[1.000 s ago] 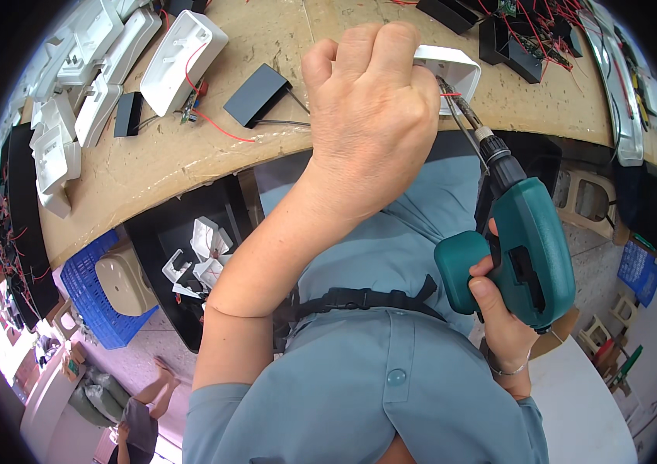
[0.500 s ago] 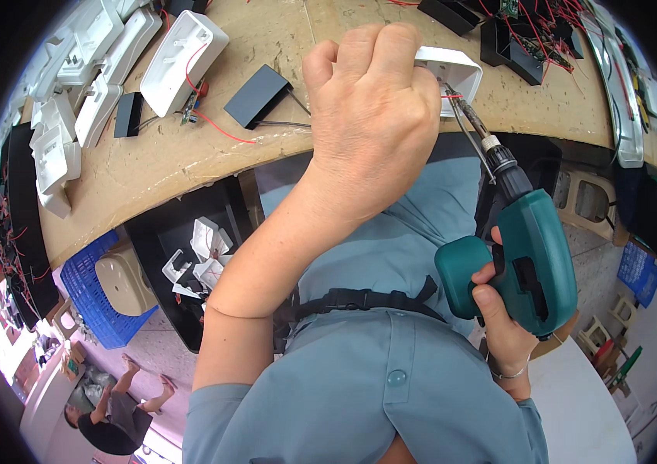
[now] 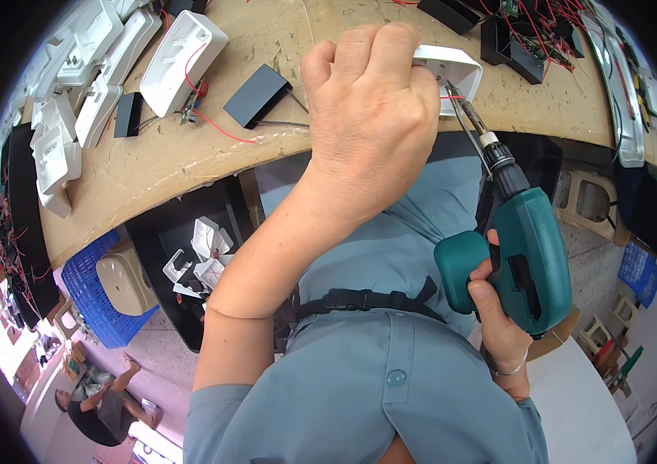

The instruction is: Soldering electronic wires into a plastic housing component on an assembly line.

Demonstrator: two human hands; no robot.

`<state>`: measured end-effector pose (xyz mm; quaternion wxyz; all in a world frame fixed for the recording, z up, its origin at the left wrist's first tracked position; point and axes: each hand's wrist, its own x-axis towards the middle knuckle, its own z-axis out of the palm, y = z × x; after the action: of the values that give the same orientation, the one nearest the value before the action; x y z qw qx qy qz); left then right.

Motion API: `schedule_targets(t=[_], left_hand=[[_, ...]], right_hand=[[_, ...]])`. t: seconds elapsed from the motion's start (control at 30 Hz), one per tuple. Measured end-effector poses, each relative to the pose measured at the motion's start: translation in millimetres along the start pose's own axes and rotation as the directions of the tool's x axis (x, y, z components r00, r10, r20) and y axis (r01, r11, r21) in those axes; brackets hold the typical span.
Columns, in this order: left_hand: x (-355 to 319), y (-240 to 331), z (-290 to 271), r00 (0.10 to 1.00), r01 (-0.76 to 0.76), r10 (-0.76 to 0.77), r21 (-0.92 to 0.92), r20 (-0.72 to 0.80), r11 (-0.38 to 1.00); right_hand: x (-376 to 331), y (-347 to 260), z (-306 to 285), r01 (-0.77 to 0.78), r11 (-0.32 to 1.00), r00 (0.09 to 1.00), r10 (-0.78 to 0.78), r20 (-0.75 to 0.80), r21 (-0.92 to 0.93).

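My right hand [image 3: 498, 317] is wrapped round the grip of a green soldering gun [image 3: 536, 259]. Its metal tip, with a thin feed tube alongside, reaches into a white plastic case [image 3: 464, 71] at the table's near edge. A short red wire [image 3: 452, 97] shows at that tip. Curled over the left part of this case, my left hand [image 3: 375, 116] is closed on it; the fingertips and whatever else they grip are hidden beneath the hand. Left of it a black rectangular box [image 3: 257, 97] lies on the table with dark cables running under my wrist.
A white case [image 3: 184, 62] with a red-wired circuit board stands at left, near stacked white cases [image 3: 89, 46]. Black boxes and red wires [image 3: 529, 46] lie at back right. Below the table are a black bin [image 3: 160, 255] and a blue basket [image 3: 100, 290]. Someone [image 3: 100, 414] sits at lower left.
The soldering gun's body and my right hand have shifted slightly left, its tip staying in the case. My left hand is nearly still. The seated person at lower left has changed posture.
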<state>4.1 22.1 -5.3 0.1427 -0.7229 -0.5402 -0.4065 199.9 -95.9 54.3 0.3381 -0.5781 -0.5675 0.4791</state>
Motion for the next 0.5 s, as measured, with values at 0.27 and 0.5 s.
schedule_targets(t=[0.27, 0.5], left_hand=[[1, 0, 0, 1.000, 0.006, -0.006, -0.017, -0.012, 1.000], [1, 1, -1, 1.000, 0.013, -0.013, -0.026, -0.001, 1.000]], right_hand=[[-2, 10, -2, 0.051, 0.996, 0.998, -0.054, -0.035, -0.075], [1, 19, -5, 0.226, 0.934, 0.974, -0.218, 0.061, -0.277]])
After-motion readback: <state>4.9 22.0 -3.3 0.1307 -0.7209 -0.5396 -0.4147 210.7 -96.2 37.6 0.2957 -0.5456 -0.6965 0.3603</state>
